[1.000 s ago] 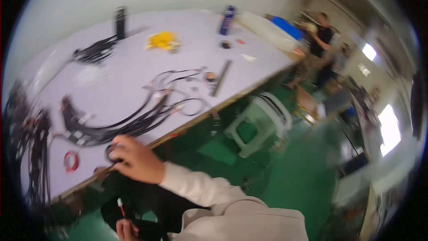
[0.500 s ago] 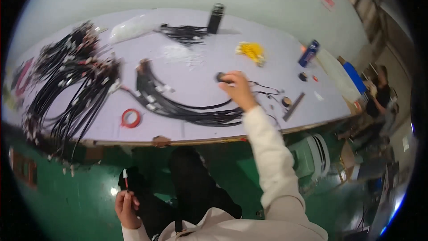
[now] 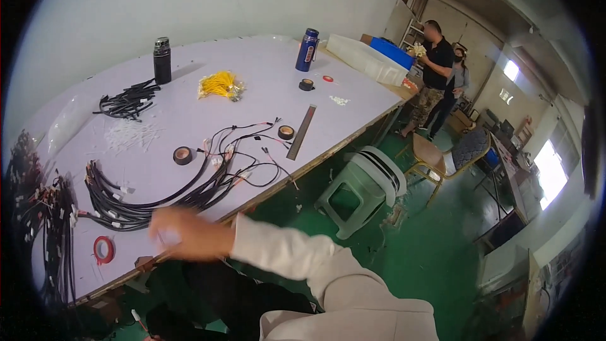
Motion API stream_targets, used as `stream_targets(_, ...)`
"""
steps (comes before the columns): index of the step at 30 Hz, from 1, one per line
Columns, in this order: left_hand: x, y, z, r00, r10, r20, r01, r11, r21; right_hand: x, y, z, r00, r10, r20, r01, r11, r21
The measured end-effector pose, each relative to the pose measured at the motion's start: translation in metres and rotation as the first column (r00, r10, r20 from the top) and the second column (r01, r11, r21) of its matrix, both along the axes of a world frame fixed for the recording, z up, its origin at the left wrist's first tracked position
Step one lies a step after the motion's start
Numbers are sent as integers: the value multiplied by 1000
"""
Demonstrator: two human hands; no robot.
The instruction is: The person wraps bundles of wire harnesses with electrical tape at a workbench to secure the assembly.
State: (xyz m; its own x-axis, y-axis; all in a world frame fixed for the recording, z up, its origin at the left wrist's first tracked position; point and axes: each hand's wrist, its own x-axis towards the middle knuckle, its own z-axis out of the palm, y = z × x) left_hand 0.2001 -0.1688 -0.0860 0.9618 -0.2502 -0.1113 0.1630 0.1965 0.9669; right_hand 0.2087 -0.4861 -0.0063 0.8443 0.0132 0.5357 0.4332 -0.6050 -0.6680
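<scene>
At the bottom edge only a sliver of my left hand [image 3: 152,338] shows, with a short red wire ending in a white connector [image 3: 136,316] rising from it. My right hand [image 3: 192,235] is smeared by motion over the table's front edge, so its finger shape cannot be read. It is nearest to a bundle of black cables [image 3: 136,213] with white tags that curves across the table. A roll of black tape [image 3: 182,155] lies beside the bundle's thin wire ends [image 3: 252,164]. Left of my right hand lies a roll of red tape [image 3: 103,250].
More black cables [image 3: 53,233] heap at the left. Farther back are white ties [image 3: 132,136], yellow wires [image 3: 221,84], a black bottle [image 3: 162,61] and a blue bottle [image 3: 307,50]. A ruler [image 3: 302,132] lies right. Green stools [image 3: 360,189] stand beside the table; two people are beyond.
My right hand has let go of the black tape roll, which now lies on the table, and has come back toward the front edge. The view has swung right; my left hand has mostly dropped out.
</scene>
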Motion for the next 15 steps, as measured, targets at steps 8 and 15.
stream_targets(8,-12,-25,44,972,-176,157,215,934,-286,-41,145,-108,680,684,-265,-504,698,509)
stream_targets(15,-24,-14,92,897,-36,440,233,885,-403,-25,227,-210,726,676,-128,-600,713,363)
